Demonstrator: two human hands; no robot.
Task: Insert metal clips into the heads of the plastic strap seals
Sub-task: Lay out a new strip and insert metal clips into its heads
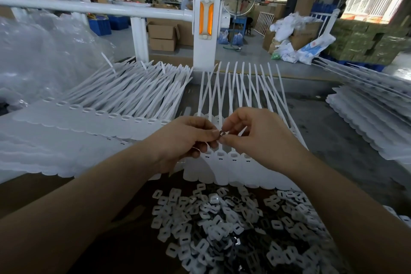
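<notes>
A joined row of white plastic strap seals [224, 169] lies in front of me, heads near my hands and straps fanning away. My left hand [184, 140] and my right hand [258, 138] meet above the heads. Between their fingertips sits a small metal clip [222, 133], pinched by both thumbs and forefingers. My left hand also curls over a white strap end. A heap of loose white inserts and dark metal clips [233, 224] lies close to me, under my forearms.
A thick stack of seal sheets [93, 122] fills the left side, another stack [373, 113] lies at the right. A white fence post with an orange reflector [206, 22] stands beyond the table. Clear plastic bags [44, 51] pile at the far left.
</notes>
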